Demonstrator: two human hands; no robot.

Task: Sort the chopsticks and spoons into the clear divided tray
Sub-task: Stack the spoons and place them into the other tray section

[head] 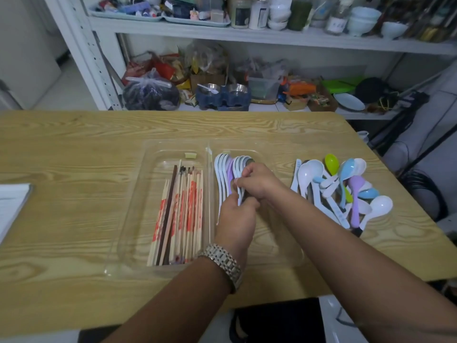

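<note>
A clear divided tray (148,194) sits in the middle of a wood-grain desk (74,144), and everything else is placed around it. Beyond the tray, past the desk's far edge, stands a white shelf (247,35) crowded with jars, bowls, bags and boxes too jumbled to sort out. Left of the tray, a white sheet or pad (12,206) lies at the desk's edge, cut off by the frame. Right of the tray, a loose pile of spoons (346,191) in white, blue, purple and green rests on the desk, well apart from both hands.

In the tray's left compartment lies a bundle of chopsticks (180,216), mostly pale with red print, a few dark ones among them. In the right compartment, close to the divider, a row of nested spoons (226,169) stands on edge, white with one purple.

Both hands meet over that row. The right hand (257,181) has its fingers closed on the spoon handles from the far side. The left hand (235,224), with a metal watch (222,263) on its wrist, pinches the same handles from the near side. The hands cover the lower part of the row, so how many spoons are held cannot be told. The tray's right wall is hard to trace behind the right forearm.
</note>
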